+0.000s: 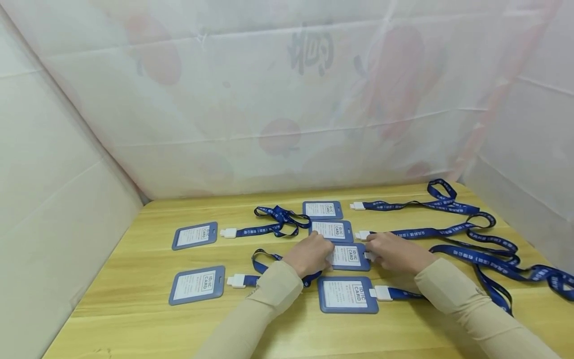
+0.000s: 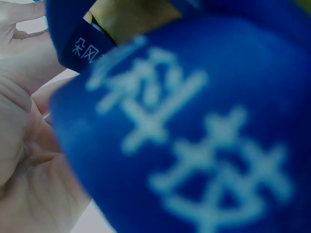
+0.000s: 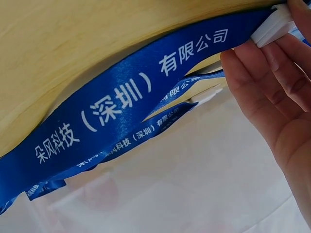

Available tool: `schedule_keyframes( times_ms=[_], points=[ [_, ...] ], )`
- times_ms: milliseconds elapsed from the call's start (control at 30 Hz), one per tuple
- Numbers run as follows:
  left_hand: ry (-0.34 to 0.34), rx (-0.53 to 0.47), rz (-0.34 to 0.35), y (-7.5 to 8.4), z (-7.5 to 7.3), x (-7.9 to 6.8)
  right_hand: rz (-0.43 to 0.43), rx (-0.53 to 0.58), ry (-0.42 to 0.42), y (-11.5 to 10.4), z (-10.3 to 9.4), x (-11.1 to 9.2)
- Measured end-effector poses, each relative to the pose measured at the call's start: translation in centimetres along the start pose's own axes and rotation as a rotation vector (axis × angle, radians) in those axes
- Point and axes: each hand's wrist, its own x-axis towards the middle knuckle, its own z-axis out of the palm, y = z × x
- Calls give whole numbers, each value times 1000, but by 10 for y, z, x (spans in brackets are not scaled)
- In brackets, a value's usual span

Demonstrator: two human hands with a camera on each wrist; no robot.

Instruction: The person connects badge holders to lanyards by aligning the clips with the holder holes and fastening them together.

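Observation:
In the head view, a blue-framed ID card holder (image 1: 352,257) lies between my two hands. My left hand (image 1: 310,253) pinches its left edge with curled fingers. At the slot on its right end, my right hand (image 1: 396,252) grips the white plastic clip (image 3: 273,26) of a blue lanyard (image 3: 116,97), seen well in the right wrist view. From the clip, that printed strap trails off to the right. A loose lanyard (image 2: 194,121) fills most of the left wrist view and hides the left fingertips. Whether the clip is fastened in the slot, I cannot tell.
Closest to me, another card holder (image 1: 345,295) has a lanyard clip (image 1: 381,293) at its slot. Two more holders lie behind, with clips just to their right. At left are two holders (image 1: 197,285) with bunched lanyards (image 1: 280,217) beside them. White cloth walls surround the wooden table (image 1: 134,319).

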Motion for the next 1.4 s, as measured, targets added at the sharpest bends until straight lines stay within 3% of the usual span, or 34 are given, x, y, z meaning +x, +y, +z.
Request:
schedule_keyframes(
  times_ms=[1067,1400],
  points=[
    [31,59,15,0,0,0,18,-12,13,-1,0,1],
    [26,62,26,1,-1,-1,51,48,-16,3,0,0]
  ],
)
